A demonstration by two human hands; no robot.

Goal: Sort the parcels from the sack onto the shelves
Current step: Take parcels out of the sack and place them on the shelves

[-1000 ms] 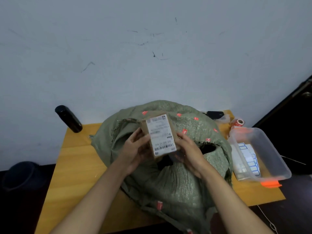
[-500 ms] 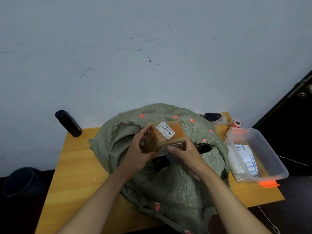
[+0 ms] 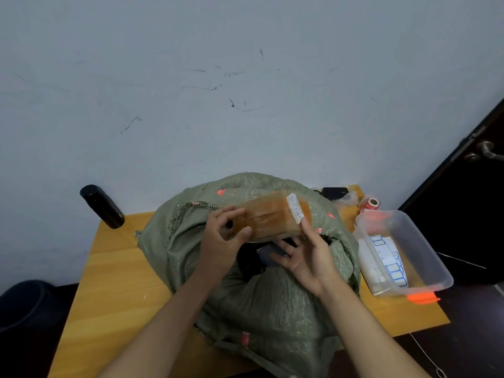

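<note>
A brown cardboard parcel (image 3: 270, 218) with a small white label near its right end hangs above the mouth of a green woven sack (image 3: 261, 304) that lies on a wooden table (image 3: 109, 290). My left hand (image 3: 223, 238) grips the parcel's left end, thumb in front. My right hand (image 3: 305, 255) holds its right end from below, fingers partly under it. A dark parcel (image 3: 268, 255) shows inside the sack's opening beneath my hands. The parcel is blurred.
A black bottle (image 3: 102, 205) stands at the table's back left. A clear plastic tub (image 3: 425, 249) with label sheets sits right of the sack, an orange tape roll (image 3: 369, 204) and a black item (image 3: 334, 191) behind it. A dark door (image 3: 469, 186) is at far right.
The parcel has been turned in both hands: its big label face swung away, and it now lies lengthwise with the small label at the right end.
</note>
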